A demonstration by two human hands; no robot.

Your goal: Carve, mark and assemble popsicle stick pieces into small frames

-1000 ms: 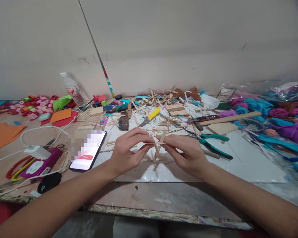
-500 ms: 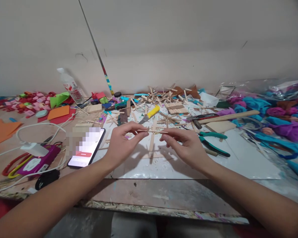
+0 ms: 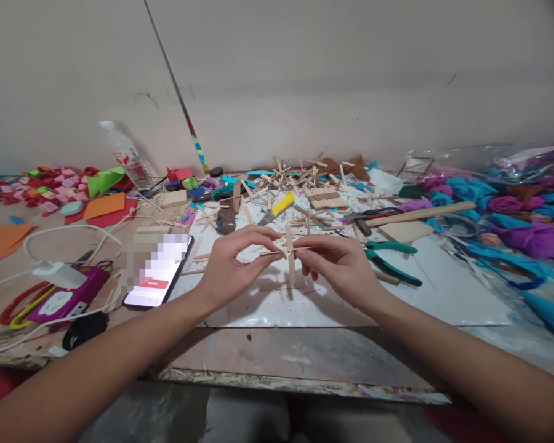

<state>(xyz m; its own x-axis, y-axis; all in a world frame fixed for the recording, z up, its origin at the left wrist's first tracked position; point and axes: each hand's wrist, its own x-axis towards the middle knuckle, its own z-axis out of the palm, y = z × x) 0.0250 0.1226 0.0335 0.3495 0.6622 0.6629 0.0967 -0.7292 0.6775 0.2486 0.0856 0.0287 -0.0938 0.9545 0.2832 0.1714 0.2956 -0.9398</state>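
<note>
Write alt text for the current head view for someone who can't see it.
A person's left grip and right grip hold crossed wooden sticks above a white sheet on a cluttered worktable. A phone lies to the left, green-handled pliers to the right, loose sticks behind.

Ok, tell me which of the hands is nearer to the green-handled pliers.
Right. The right hand is just left of the green-handled pliers; the left hand is farther left, across the crossed sticks from the right.
</note>
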